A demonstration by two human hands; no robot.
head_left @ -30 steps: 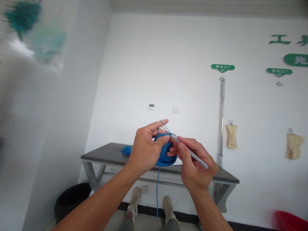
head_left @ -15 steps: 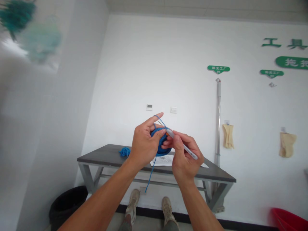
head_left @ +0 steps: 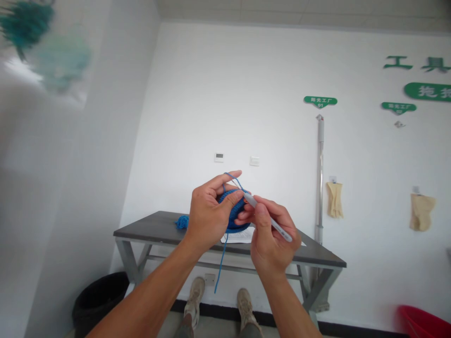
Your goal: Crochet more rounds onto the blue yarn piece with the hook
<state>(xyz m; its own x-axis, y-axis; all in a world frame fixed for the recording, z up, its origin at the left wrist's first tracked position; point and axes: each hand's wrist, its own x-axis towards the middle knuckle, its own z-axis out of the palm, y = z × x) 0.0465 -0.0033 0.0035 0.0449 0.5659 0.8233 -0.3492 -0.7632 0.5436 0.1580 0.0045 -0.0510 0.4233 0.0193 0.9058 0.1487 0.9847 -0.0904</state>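
Note:
My left hand (head_left: 210,211) pinches the edge of a blue crochet piece (head_left: 235,212) between thumb and fingers. Its index finger is raised, with blue yarn looped over it and running to the work. In a pen-like grip, my right hand (head_left: 273,230) holds a crochet hook with a grey handle (head_left: 276,227); the hook's tip is at the upper edge of the piece, close to my left thumb. A small orange bit (head_left: 245,200) shows beside the hook. A loose yarn tail (head_left: 221,265) hangs below the piece.
A dark table (head_left: 151,227) stands ahead, bearing a bundle of blue yarn (head_left: 182,222) and printed paper (head_left: 239,235). A black bin (head_left: 100,293) is at lower left, a red tub (head_left: 421,321) at lower right. A pole (head_left: 320,173) and gloves (head_left: 335,199) hang on the wall.
Both hands have dropped slightly with the crochet piece, and my left hand has shifted a little left. The raised index finger is lower and the yarn tail hangs lower.

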